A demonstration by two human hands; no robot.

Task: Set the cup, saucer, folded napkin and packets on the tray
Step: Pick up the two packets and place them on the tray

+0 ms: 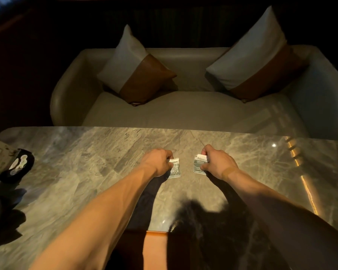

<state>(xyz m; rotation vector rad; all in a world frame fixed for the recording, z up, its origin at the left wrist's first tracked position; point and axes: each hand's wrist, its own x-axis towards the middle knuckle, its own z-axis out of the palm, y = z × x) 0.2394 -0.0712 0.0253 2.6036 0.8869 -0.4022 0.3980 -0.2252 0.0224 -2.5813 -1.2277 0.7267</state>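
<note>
Each hand pinched one packet: left hand on the left packet, right hand on the right packet, both low over the tabletop, probably for carrying. No tray showed; sofa at twelve o'clock.

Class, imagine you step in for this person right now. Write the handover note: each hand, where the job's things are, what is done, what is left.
Left hand: pinches the left packet, which lies on the marble table.
Right hand: grips the right packet, also at the table surface.
The two packets lie side by side, apart, near the table's middle.
Cup, saucer, folded napkin and tray: none in view.
Done: nothing visibly set on a tray yet.
Left: find the tray, place both packets on it, then the cup, saucer and napkin.
</note>
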